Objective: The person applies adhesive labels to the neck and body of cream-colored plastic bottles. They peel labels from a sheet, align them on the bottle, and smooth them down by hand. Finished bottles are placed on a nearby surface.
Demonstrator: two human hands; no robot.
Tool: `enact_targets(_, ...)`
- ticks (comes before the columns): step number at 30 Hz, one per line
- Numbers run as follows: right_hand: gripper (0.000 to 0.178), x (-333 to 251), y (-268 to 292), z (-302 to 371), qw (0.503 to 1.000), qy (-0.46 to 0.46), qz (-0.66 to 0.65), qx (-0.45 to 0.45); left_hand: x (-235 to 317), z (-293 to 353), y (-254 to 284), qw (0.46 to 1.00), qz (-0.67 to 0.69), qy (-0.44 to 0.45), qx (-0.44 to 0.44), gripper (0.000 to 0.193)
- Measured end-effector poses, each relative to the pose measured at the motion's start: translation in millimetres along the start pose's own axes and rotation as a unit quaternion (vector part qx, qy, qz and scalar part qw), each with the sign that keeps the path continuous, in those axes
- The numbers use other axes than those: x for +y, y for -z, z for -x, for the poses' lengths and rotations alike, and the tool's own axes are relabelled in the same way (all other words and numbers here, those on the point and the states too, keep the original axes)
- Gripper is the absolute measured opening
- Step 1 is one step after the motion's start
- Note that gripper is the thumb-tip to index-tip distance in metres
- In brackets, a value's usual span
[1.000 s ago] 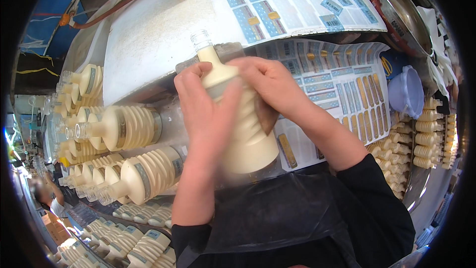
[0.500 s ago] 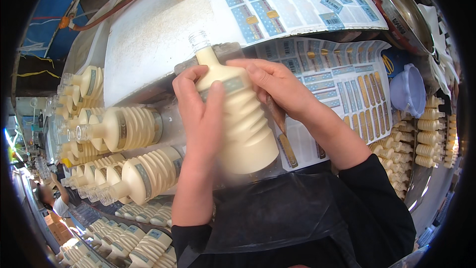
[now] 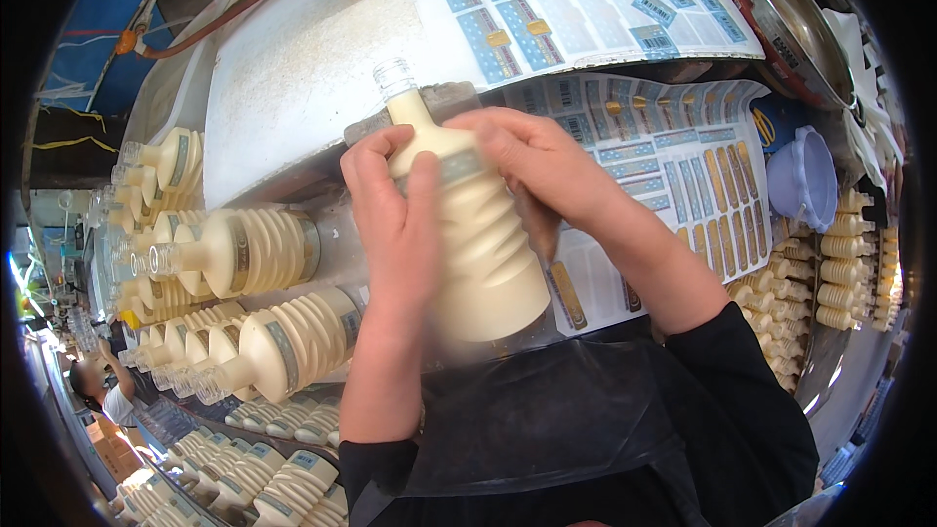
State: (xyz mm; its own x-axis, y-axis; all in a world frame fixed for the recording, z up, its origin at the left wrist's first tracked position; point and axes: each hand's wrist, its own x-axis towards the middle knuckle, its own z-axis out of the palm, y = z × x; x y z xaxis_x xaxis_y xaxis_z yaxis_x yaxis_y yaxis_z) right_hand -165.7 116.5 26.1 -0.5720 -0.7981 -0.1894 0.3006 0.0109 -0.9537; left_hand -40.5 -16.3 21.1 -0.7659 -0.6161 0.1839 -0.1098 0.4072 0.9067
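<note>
A cream bottle with spiral ridges and a clear threaded neck stands tilted before me, its neck pointing away. Round its shoulder runs a narrow grey-blue label strip. My left hand grips the bottle's left side, thumb on the front by the strip. On the other side, my right hand has its thumb and fingers at the strip's right end. Tucked in that same hand is a brown, pointed, blade-like tool, its tip downward and blurred. Behind the shoulder lies a grey block, partly hidden.
Label sheets spread to the right, and another sheet lies on the white board. Finished-looking cream bottles lie stacked at left. A lilac bucket and a metal pan stand right. A person is far left.
My right hand has shifted slightly along the label strip, its wrist turning a little, and the brown tool has swung slightly with it. My left hand and the bottle stay nearly in place.
</note>
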Motion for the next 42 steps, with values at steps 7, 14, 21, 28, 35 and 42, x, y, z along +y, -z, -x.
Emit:
enact_targets(7, 0.039, 5, 5, 1, 0.988, 0.038, 0.149, -0.024, 2, -2, 0, 0.999, -0.046, -0.018, -0.010, 0.039)
enact_targets(14, 0.038, 10, 0, 0, 0.996, 0.039, 0.086, -0.001, 2, -1, 0, 0.999, -0.041, -0.016, -0.006, 0.035)
enact_targets(21, 0.035, 15, 7, -2, 0.992, 0.045, 0.108, 0.044, -7, 1, 3, 0.999, 0.048, 0.008, -0.013, 0.034)
enact_targets(28, 0.027, -7, 16, 14, 0.985, 0.018, -0.100, 0.143, -7, 18, 6, 0.958, 0.241, 0.157, -0.015, 0.039)
enact_targets(35, 0.032, 1, 11, 24, 0.922, 0.169, 0.282, 0.206, -8, 19, 4, 0.936, 0.304, 0.175, -0.027, 0.046)
enact_targets(42, 0.028, 9, 11, 18, 0.975, 0.157, 0.083, 0.133, -15, 16, 3, 0.916, 0.347, 0.198, -0.021, 0.049)
